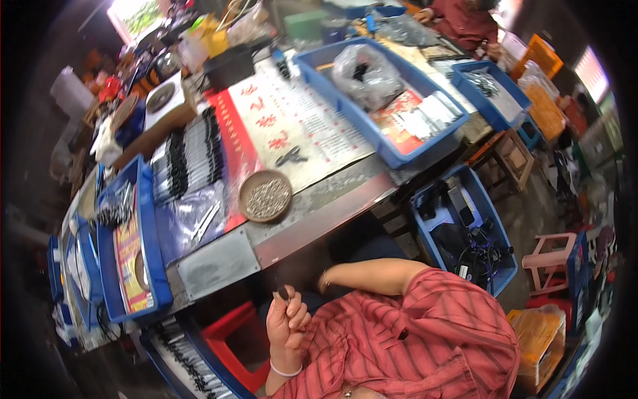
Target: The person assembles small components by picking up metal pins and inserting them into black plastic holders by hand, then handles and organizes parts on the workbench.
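My left hand (288, 324), with a white band at the wrist, is raised in front of the table edge. Its fingers pinch a small dark piece (284, 292), too small to name. My right forearm (372, 274) reaches leftward across my front, and its hand is lost in the dark below the table edge. On the table nearest my hands stands a round bowl (266, 195) of small metal parts. Behind it a pair of black-handled scissors (291, 157) lies on a printed red and white sheet (319, 126). A bare metal plate (219, 265) covers the table's front edge.
Rows of black-and-silver pen-like parts (193, 156) lie left of the bowl, beside a blue tray (159, 266). A larger blue tray (399, 156) holds a plastic bag. Below right is a blue bin (505, 279) of dark parts; a red stool (232, 339) stands below left. Someone (465, 26) sits across.
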A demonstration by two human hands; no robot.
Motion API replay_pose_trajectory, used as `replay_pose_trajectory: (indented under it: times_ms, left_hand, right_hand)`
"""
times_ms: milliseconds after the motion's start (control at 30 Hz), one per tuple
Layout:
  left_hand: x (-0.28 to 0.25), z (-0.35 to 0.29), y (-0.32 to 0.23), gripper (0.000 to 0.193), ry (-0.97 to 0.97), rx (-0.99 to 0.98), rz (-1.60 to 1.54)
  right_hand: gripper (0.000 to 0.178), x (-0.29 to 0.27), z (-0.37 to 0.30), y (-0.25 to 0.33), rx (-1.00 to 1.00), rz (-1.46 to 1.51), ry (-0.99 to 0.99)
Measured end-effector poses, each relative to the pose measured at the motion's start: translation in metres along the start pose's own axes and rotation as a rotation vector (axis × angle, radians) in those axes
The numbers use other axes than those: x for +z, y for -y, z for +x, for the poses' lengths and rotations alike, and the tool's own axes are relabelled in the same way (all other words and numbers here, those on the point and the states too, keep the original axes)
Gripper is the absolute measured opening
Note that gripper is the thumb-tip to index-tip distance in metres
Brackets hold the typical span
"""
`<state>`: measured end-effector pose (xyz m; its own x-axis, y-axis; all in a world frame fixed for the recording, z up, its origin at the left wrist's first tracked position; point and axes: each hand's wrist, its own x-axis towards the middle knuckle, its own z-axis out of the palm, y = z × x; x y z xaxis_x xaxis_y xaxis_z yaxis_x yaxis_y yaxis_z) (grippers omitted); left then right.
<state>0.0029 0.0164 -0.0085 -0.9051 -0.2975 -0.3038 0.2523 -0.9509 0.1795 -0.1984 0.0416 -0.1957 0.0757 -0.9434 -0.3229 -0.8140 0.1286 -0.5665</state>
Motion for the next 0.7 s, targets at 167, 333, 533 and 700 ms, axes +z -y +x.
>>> replay_pose_trajectory:
  times_ms: [167,333,533,700]
  left_hand:
    - [0.007,-0.017,0.018,0.026,0.054,0.004,0.062]
    - [0.017,-0.043,0.031,0.027,-0.007,0.031,0.064]
    - [0.01,-0.054,0.022,0.022,0.008,0.056,0.09]
    - [0.004,-0.027,0.0,0.027,0.067,0.026,0.06]
  right_hand:
    - [0.033,0.003,-0.013,0.017,0.044,-0.017,-0.046]
    - [0.033,0.017,-0.02,0.025,0.047,-0.036,-0.074]
    - [0.032,0.025,-0.019,0.04,0.037,-0.06,-0.052]
    - [0.032,0.013,-0.002,0.037,0.051,-0.045,-0.019]
